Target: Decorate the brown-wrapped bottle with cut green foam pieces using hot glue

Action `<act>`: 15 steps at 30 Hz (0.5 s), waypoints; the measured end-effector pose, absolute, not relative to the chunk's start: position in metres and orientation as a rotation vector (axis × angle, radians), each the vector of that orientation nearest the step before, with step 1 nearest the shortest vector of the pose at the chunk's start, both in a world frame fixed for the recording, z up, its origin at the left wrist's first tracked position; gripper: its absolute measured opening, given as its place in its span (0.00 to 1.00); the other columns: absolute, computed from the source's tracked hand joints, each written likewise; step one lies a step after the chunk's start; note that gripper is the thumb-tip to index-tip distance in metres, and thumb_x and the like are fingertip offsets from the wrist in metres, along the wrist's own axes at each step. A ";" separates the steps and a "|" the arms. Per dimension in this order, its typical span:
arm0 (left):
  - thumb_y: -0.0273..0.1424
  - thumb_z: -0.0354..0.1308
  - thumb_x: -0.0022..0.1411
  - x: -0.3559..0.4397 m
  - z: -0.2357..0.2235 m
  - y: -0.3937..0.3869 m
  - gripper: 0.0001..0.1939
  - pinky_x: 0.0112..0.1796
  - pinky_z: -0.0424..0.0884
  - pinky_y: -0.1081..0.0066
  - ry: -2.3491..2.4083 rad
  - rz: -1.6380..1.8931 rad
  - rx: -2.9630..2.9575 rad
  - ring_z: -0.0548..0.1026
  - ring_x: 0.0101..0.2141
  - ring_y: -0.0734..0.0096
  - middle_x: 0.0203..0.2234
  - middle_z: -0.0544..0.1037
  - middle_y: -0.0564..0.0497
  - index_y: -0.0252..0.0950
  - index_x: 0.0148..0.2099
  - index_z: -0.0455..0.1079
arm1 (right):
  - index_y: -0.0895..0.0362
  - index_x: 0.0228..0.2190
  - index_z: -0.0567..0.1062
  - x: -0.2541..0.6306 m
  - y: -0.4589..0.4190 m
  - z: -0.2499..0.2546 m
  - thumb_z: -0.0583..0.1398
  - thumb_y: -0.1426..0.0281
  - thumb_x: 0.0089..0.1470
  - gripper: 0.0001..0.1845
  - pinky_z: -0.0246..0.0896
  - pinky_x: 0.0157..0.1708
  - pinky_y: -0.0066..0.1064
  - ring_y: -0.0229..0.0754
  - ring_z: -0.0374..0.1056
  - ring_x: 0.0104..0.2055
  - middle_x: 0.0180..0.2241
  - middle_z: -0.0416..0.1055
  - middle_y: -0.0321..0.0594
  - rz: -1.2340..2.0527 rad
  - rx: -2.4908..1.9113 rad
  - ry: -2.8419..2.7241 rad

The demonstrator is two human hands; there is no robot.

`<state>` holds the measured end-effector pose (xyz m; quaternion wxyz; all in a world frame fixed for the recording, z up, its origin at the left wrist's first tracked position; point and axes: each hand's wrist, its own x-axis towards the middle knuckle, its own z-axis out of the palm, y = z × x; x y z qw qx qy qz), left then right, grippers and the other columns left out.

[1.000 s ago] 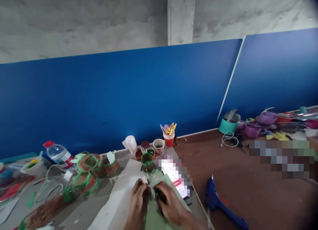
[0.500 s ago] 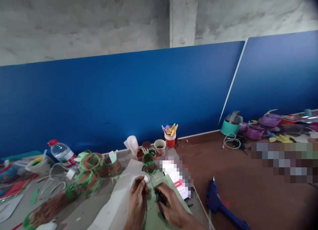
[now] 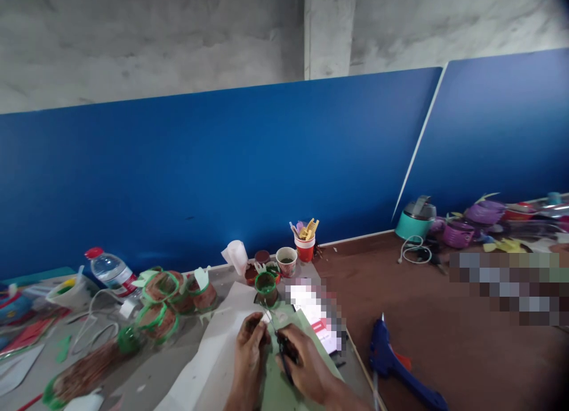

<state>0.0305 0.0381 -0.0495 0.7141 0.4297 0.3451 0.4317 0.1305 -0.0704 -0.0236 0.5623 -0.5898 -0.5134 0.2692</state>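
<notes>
At the bottom centre, my left hand (image 3: pixel 249 346) pinches a small white paper piece (image 3: pixel 265 317) over a green sheet (image 3: pixel 275 393). My right hand (image 3: pixel 302 360) is closed round the black handles of scissors (image 3: pixel 278 340), whose blades point up toward the paper piece. Both hands rest above a large white paper (image 3: pixel 208 357) on the grey table.
Brown pots with green rims (image 3: pixel 162 307) and a water bottle (image 3: pixel 109 270) lie to the left. Paper cups (image 3: pixel 285 261) stand behind the hands. A blue glue gun (image 3: pixel 393 366) lies on the brown table at right, with a teal pot (image 3: pixel 411 218) and purple baskets further back.
The hands and scissors have stayed nearly still over the green sheet; the view has shifted slightly.
</notes>
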 end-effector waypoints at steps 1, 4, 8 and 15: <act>0.39 0.71 0.42 0.030 -0.050 0.038 0.20 0.23 0.62 0.76 0.758 0.950 0.967 0.67 0.19 0.77 0.16 0.70 0.57 0.33 0.35 0.73 | 0.57 0.38 0.74 0.131 -0.070 -0.023 0.56 0.82 0.41 0.20 0.62 0.40 0.31 0.43 0.67 0.39 0.36 0.70 0.39 0.633 -1.379 -1.203; 0.39 0.71 0.42 0.030 -0.050 0.037 0.20 0.24 0.61 0.77 0.747 0.935 0.990 0.66 0.19 0.77 0.16 0.71 0.57 0.33 0.35 0.73 | 0.57 0.38 0.73 0.131 -0.070 -0.022 0.56 0.82 0.42 0.20 0.63 0.39 0.31 0.43 0.67 0.38 0.37 0.71 0.40 0.640 -1.369 -1.178; 0.39 0.72 0.40 0.031 -0.047 0.037 0.21 0.23 0.61 0.77 0.752 0.928 0.966 0.66 0.19 0.77 0.16 0.71 0.57 0.34 0.35 0.73 | 0.57 0.39 0.73 0.131 -0.069 -0.025 0.57 0.80 0.42 0.19 0.64 0.41 0.32 0.44 0.68 0.40 0.38 0.71 0.41 0.643 -1.376 -1.153; 0.38 0.72 0.38 0.032 -0.045 0.035 0.22 0.24 0.61 0.76 0.759 0.908 0.933 0.66 0.19 0.77 0.17 0.71 0.57 0.34 0.35 0.73 | 0.57 0.41 0.73 0.132 -0.068 -0.033 0.57 0.80 0.44 0.20 0.65 0.40 0.31 0.42 0.68 0.39 0.38 0.71 0.41 0.641 -1.366 -1.138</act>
